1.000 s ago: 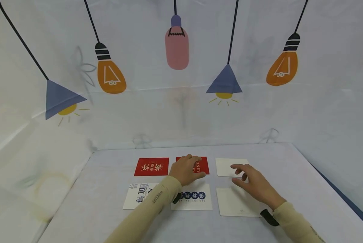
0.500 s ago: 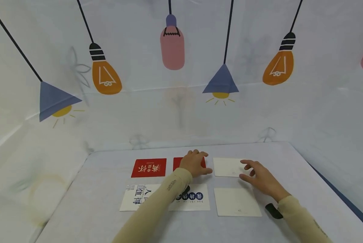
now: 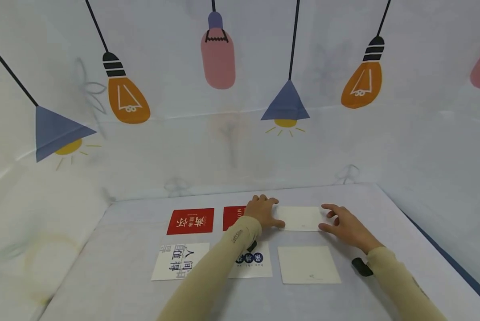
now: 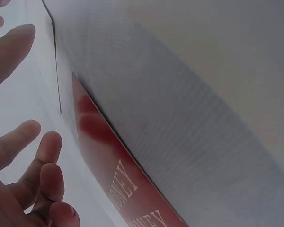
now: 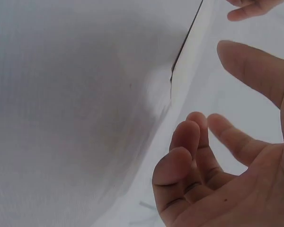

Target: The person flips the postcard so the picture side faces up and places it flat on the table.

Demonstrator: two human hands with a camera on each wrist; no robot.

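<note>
White card [image 3: 300, 217] between both hands [image 3: 261, 211] [image 3: 346, 229]

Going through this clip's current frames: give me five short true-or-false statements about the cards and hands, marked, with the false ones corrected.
1. Two red cards lie in the far row. True.
2. The left hand holds the near pale card. False: the near pale card lies apart from both hands; the left hand is by the left edge of the far pale card.
3. The right hand is at the right side of the far pale card. True.
4. The blue-circled card is in the far row. False: the blue-circled card is in the near row.
5. In the head view, the left sleeve hides part of the blue-circled card. True.
</note>
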